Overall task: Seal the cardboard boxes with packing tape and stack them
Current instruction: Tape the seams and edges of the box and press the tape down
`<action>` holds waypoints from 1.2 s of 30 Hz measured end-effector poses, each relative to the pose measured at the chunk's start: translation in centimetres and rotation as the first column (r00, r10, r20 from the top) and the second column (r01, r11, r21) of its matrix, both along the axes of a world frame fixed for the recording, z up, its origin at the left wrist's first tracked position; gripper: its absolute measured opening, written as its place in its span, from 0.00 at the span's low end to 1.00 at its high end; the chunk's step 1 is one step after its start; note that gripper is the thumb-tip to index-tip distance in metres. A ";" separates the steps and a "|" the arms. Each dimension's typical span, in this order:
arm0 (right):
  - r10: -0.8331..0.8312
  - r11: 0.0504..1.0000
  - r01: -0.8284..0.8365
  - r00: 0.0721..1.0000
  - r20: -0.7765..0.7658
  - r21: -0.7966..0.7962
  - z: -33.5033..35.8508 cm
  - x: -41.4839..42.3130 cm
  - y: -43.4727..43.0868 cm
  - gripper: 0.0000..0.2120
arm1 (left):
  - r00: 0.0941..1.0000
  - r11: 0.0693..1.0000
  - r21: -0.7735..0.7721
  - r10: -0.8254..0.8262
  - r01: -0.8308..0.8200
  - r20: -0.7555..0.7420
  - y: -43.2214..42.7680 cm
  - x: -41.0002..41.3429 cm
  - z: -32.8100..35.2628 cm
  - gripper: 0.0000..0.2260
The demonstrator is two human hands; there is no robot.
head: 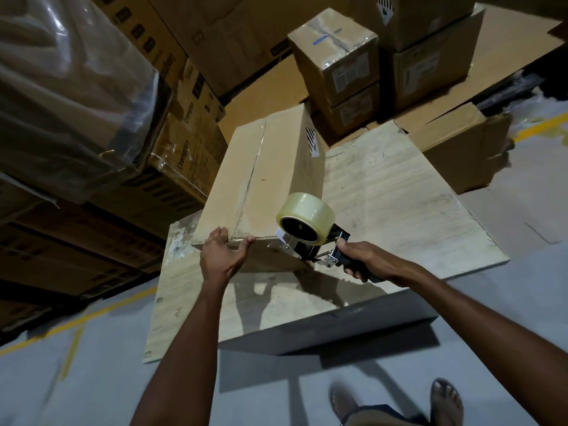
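Your left hand (219, 256) lies flat against the near end of a long cardboard box (267, 179). Its fingers are nearly straight and lap over the top edge, with the thumb spread out along that edge; it grips nothing. Your right hand (358, 259) is wrapped tightly round the dark handle of a tape dispenser (319, 250). The dispenser's metal front touches the box's near top edge, just right of your left thumb.

The dispenser carries a fat roll of clear, glossy tape (304, 218) on a black hub. The box is plain brown and rectangular, and a shiny strip of tape runs along its centre seam. A black-and-white striped label sits on its right side at the far end. The box rests on the left part of a pale, wood-grain tabletop (399, 204).

Beyond the table stand smaller taped boxes (338, 56) in stacks. To your left are cartons under crinkled plastic wrap (70, 81).
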State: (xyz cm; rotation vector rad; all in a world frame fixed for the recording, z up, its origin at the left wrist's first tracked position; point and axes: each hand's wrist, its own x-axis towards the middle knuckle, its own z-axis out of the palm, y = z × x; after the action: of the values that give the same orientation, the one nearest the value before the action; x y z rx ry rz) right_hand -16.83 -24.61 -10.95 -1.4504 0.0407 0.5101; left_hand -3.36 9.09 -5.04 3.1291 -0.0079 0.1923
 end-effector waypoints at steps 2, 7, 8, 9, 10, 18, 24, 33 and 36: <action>-0.012 1.000 0.012 1.000 0.023 -0.010 -0.7 0.5 0.1 0.28 | 0.998 1.000 -0.008 -0.009 0.010 0.064 -0.6 -0.2 -0.5 0.43; -0.052 0.998 0.052 0.999 0.014 0.019 -1.5 1.2 0.3 0.33 | 0.995 1.000 0.016 0.013 -0.014 0.098 -1.3 0.0 -1.1 0.43; -0.066 0.996 0.067 0.998 -0.026 0.059 -1.5 1.2 0.6 0.34 | 0.995 1.000 0.017 0.025 -0.027 0.101 -1.5 0.1 -1.3 0.43; -0.076 0.989 0.086 0.994 -0.085 0.120 -1.6 1.2 0.8 0.35 | 0.994 0.999 0.012 0.043 -0.044 0.102 -1.8 0.1 -1.3 0.43; -0.081 0.976 0.109 0.986 -0.149 0.190 -1.8 1.2 1.1 0.36 | 0.993 0.998 0.004 0.065 -0.066 0.101 -2.1 0.2 -1.4 0.45; -0.102 0.876 0.256 0.926 -0.364 0.408 -6.6 1.3 -0.1 0.40 | 0.991 0.995 -0.003 0.103 -0.103 0.086 -2.6 0.1 -1.1 0.49; -0.181 0.704 0.477 0.837 -0.516 0.527 -8.7 2.2 -0.6 0.37 | 0.991 0.991 0.038 0.125 -0.127 0.048 -2.8 0.3 -1.0 0.51; -0.237 0.468 0.672 0.721 -0.651 0.574 -12.2 4.9 -1.6 0.41 | 0.993 0.989 0.091 0.113 -0.116 0.041 -3.0 0.2 -0.6 0.51; -0.283 0.483 0.695 0.700 -0.655 0.533 -12.5 4.9 -1.2 0.43 | 0.992 0.991 0.061 0.114 -0.117 0.050 -2.8 0.3 -0.7 0.52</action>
State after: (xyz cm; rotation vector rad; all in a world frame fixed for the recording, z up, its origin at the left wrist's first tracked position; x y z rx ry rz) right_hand -11.93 -25.82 -23.41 -0.3709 0.6011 0.3031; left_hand -3.07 6.30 -5.77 3.1900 0.1710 0.2716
